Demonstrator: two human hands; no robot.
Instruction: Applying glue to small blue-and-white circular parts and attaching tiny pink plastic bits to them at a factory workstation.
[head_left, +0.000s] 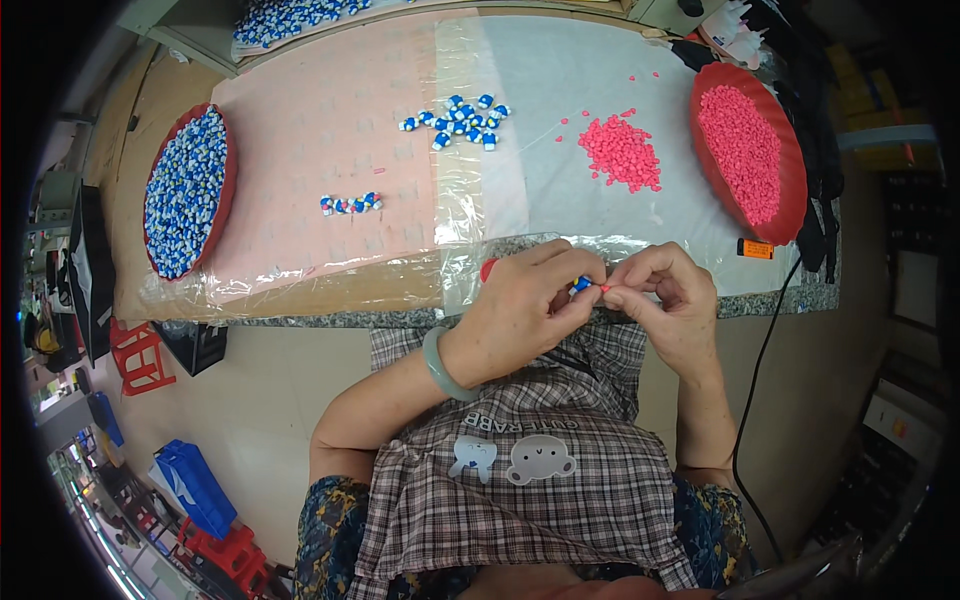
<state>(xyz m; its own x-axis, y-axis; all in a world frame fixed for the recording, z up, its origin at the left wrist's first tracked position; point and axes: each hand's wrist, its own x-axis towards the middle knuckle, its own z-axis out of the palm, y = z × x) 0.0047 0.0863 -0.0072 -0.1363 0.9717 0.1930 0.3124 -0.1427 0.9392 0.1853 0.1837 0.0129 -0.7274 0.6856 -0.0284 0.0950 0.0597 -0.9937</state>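
Note:
Above the table's near edge, my left hand (pixel 515 305) pinches a small blue-and-white piece (pixel 580 284) between thumb and fingers. Against its right end is a tiny pink piece (pixel 604 289), pinched by the thumb and forefinger of my right hand (pixel 672 300). The fingertips of both hands almost meet and cover part of the two pieces. A loose cluster of blue-and-white pieces (pixel 462 122) lies farther off on the table. To the left, a short row of blue-and-white pieces with pink bits (pixel 351 204) lies on the pink sheet. A heap of small pink pieces (pixel 620 155) sits on the white sheet.
A red dish (pixel 231 165) full of blue-and-white pieces stands at the left; another red dish (pixel 792 185), heaped with pink pieces, stands at the right. An orange-and-black box (pixel 756 249) lies beside it. A black cable (pixel 752 420) hangs off the right side. More blue-and-white pieces (pixel 290 20) lie at the back.

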